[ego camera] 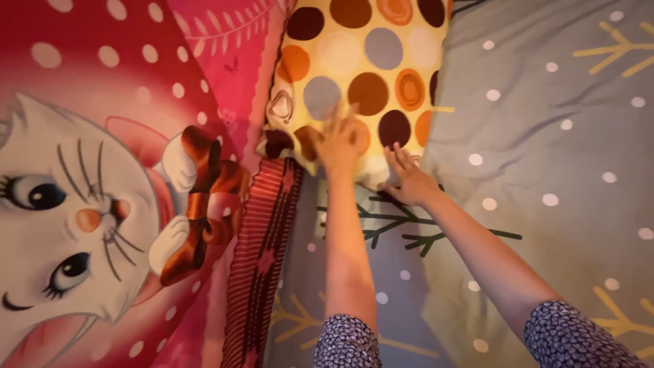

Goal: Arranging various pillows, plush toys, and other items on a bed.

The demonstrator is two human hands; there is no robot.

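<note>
Hands work at the near edge of a yellow pillow (368, 61) with brown, orange and grey circles, lying at the head of the grey dotted bedsheet (545, 136). Left hand (338, 140) presses flat and spread on it; right hand (407, 178) pinches its lower edge. Smoothing goes best pulling evenly from both corners, clear of the red cartoon-cat blanket (102, 191).

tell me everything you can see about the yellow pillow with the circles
The pillow is soft cloth, pale yellow, printed with large brown, orange, grey and cream circles, some ringed. It lies flat at the top of the view on the grey dotted sheet, its far end cut off by the frame. Its left edge meets the pink cat-print blanket. The left hand presses flat on its near end, and the right hand grips its near edge. The near left corner looks crumpled.
</note>
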